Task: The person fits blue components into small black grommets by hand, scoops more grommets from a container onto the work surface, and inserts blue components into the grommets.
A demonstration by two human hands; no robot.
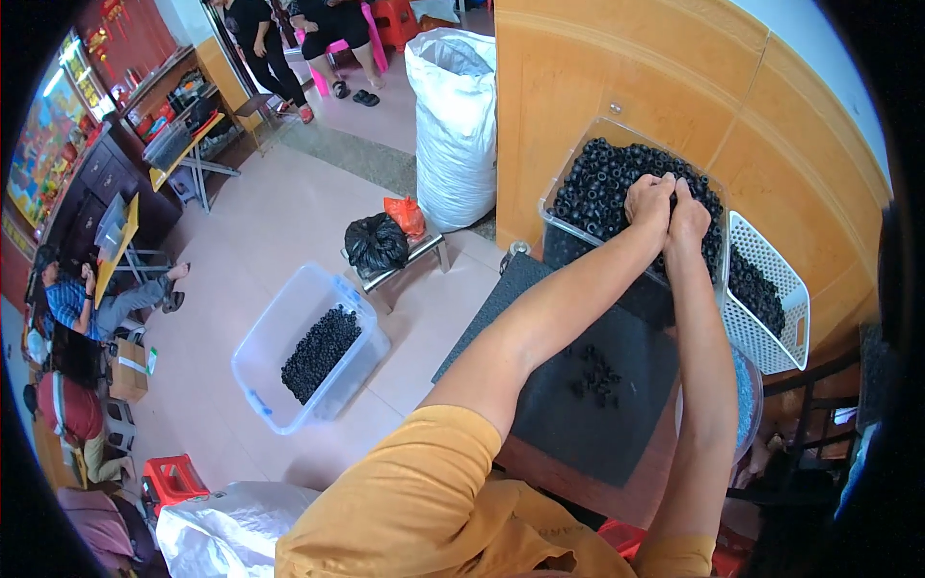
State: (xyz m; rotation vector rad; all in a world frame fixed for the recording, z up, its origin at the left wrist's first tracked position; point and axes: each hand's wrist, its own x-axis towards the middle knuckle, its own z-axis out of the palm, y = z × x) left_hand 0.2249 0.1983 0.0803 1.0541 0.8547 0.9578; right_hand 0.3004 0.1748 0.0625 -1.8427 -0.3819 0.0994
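Note:
Both of my arms reach forward to a clear plastic bin [568,225] heaped with small black ring-shaped parts [595,188]. My left hand [648,200] and my right hand [688,220] meet over the heap, fingertips close together. Their fingers are curled inward, and whatever lies between them is hidden by the backs of the hands. Below my forearms a dark mat [549,433] covers part of a reddish-brown table, with a small scatter of black parts [599,376] on it. Right of the bin, a white perforated basket [796,299] holds more black parts.
A translucent tub [255,347] of black parts stands on the floor at left. A metal stool [434,252] bears a black plastic bag [376,244]. Behind it rises a tall white sack [453,144]. Several people sit or stand farther off. A wooden panel [674,67] borders the bin.

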